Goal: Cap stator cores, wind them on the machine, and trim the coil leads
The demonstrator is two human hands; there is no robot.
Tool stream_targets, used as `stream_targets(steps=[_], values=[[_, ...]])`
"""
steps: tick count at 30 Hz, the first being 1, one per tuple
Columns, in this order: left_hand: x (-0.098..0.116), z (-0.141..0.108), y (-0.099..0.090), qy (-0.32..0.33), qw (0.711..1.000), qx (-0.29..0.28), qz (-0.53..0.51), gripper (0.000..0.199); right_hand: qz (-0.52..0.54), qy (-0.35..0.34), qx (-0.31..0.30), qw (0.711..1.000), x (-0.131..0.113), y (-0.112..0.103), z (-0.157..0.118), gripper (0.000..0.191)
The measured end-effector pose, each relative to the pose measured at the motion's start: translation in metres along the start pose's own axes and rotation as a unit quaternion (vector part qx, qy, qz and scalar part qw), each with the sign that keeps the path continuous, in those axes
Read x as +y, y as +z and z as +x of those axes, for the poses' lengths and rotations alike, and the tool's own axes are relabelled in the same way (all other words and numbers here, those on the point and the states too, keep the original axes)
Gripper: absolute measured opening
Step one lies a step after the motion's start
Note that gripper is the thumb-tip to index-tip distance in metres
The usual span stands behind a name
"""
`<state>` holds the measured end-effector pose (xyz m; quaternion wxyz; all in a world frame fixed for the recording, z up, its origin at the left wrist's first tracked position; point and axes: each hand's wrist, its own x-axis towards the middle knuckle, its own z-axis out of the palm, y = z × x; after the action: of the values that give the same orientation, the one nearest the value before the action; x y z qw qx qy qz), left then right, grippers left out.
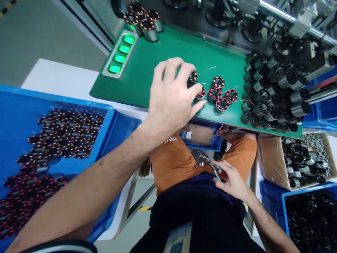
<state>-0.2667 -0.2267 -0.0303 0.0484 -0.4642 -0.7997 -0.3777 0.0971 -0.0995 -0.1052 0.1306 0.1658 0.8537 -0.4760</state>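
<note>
Left hand (172, 92): held palm down above the green mat (171, 49), fingers curled and thumb spread; whether anything is gripped cannot be told.
Right hand (232, 179): closed around the blue handles of pliers (218, 173), which are held over the lap.
Stators by the left hand: two are seen on the mat at its fingertips, a copper-wound one (193, 76) and a red-wound one (201, 94), both partly covered.
Cluster of four (221, 104): grouped just right of these, with thin wire ends left sticking out.
Bare cores (272, 93): packed and stacked at the mat's right end.
Button panel (119, 55): set at the mat's left, four green buttons lit.
Copper-wound group (149, 30): stood beside the panel's far end.
Blue tray (106, 124): placed at left, filled with copper-wound and red-wound stators.
Carton (272, 160): placed at right, loaded with metal parts.
Blue bin (272, 200): set below it, filled with black parts.
Machine (219, 14): mounted behind the mat.
</note>
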Motion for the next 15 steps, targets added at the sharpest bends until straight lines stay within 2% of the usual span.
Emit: stream_targets(steps=[3, 6, 9, 11, 13, 15], values=[[0.001, -0.007, -0.002, 0.046, 0.996, 0.051, 0.052, 0.038, 0.027, 0.002, 0.043, 0.999, 0.011, 0.001, -0.011, 0.061], [0.035, -0.028, -0.018, 0.106, 0.985, 0.118, 0.066, 0.027, 0.056, -0.004, 0.090, 0.994, 0.006, 0.001, -0.017, 0.056], [0.083, -0.056, -0.028, 0.085, 0.993, 0.072, -0.044, 0.015, 0.086, -0.018, 0.122, 0.989, -0.021, -0.009, -0.020, 0.060], [0.103, -0.072, -0.027, 0.066, 0.992, 0.064, -0.085, 0.012, 0.105, -0.061, 0.136, 0.983, -0.045, -0.020, -0.018, 0.061], [0.109, -0.086, -0.020, 0.065, 0.991, 0.078, -0.088, 0.014, 0.120, -0.110, 0.146, 0.976, -0.066, -0.031, -0.012, 0.064], [0.104, -0.097, -0.012, 0.075, 0.990, 0.086, -0.081, 0.023, 0.127, -0.133, 0.139, 0.973, -0.080, -0.038, -0.004, 0.068]])
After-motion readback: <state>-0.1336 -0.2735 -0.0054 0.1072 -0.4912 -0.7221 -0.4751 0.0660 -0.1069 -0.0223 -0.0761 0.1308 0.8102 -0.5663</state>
